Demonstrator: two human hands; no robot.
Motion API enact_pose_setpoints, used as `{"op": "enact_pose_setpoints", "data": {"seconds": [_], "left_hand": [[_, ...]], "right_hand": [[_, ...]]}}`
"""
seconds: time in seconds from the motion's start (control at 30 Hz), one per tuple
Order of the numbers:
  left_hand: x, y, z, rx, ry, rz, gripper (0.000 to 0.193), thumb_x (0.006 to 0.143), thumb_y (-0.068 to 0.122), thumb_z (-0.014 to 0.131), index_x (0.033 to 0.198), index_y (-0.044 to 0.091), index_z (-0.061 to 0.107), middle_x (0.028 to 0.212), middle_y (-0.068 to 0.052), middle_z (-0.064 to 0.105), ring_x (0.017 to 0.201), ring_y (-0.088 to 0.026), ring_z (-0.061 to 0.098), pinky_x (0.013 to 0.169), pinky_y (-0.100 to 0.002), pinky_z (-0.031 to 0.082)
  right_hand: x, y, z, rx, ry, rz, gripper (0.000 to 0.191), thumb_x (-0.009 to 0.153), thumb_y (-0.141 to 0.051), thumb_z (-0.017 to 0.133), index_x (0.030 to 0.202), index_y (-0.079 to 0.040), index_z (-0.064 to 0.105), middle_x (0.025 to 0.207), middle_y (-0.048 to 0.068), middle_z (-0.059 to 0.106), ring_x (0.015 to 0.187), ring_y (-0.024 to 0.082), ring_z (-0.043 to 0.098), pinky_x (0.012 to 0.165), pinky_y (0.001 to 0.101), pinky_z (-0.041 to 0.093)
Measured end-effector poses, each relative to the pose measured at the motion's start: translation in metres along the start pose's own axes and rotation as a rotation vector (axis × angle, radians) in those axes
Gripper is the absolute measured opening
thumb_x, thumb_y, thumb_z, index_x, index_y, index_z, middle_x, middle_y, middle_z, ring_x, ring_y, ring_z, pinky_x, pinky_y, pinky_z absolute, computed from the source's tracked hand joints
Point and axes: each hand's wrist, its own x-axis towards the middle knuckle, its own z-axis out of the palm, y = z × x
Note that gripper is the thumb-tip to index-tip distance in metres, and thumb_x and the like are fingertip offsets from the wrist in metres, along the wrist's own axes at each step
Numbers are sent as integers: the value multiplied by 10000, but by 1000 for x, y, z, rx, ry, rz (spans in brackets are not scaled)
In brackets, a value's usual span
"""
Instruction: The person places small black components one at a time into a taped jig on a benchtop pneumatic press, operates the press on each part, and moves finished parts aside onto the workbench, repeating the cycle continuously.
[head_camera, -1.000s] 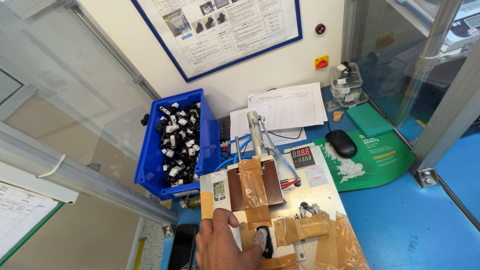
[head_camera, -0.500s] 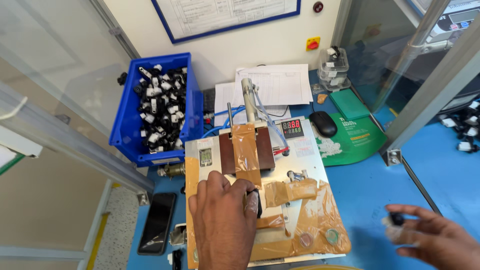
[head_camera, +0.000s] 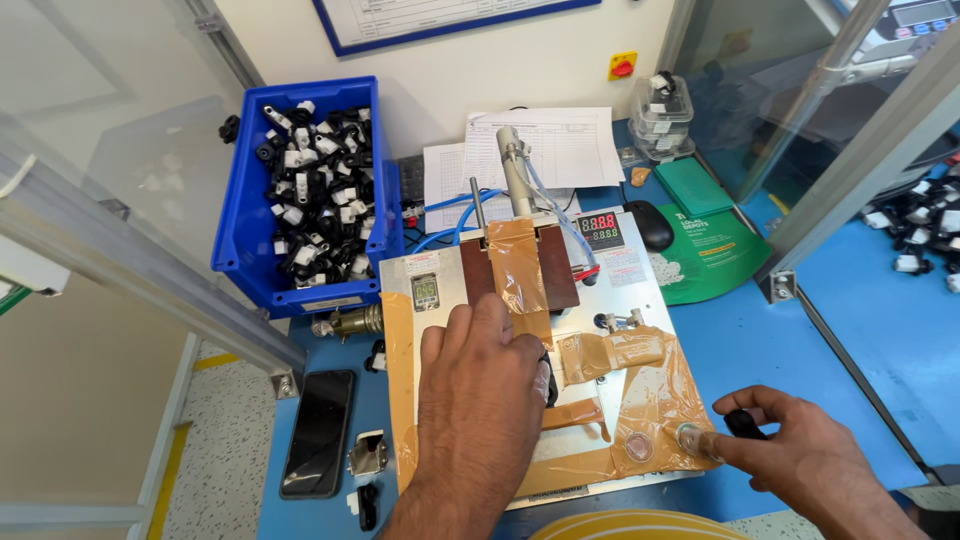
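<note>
Fingers of left hand (head_camera: 480, 400) lie flat, pressing a small black part, I think, onto the tape-patched metal fixture plate (head_camera: 420, 420); right hand (head_camera: 800, 465) pinches another black part (head_camera: 742, 424), forefinger on round button (head_camera: 690, 437) — press-cycle step, next needs both hands steady.

A single head-worn camera looks steeply down and forward from close above the blue bench (head_camera: 760, 350). The taped metal plate (head_camera: 520, 400) fills the centre. The wall sits at 12 o'clock, a blue bin (head_camera: 235, 200) at 10 o'clock. The left hand (head_camera: 480, 400) enters from 6 o'clock, the right hand (head_camera: 800, 455) from 5 o'clock. No second view overlaps.
</note>
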Motion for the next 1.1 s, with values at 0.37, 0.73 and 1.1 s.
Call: {"op": "enact_pose_setpoints", "data": {"seconds": [0.37,0.73,1.1], "left_hand": [[-5,-26,-4,-55,357,312,220,785,137,758,976,42,704,933,-75,519,913,-258,516,790,-435,397],[-1,-29,-7,-37,-9,210,157,821,161,756,902,27,751,975,-89,539,954,-238,505,828,-428,387],[8,-41,5,112,124,530,118,842,30,663,938,-33,689,1021,-106,549,978,-237,520,828,-394,419]], "right_hand": [[-23,-14,-12,-518,301,-155,756,657,-641,915,1262,-223,737,1036,92,700,1004,183,603,811,331,589],[-58,-9,-14,388,68,-6,343,943,-138,735,1275,-57,702,1032,161,693,909,309,784,817,437,617],[-102,-73,-11,196,-45,-140,307,917,-154,799,1195,-41,735,961,117,726,835,187,691,761,350,618]]}}
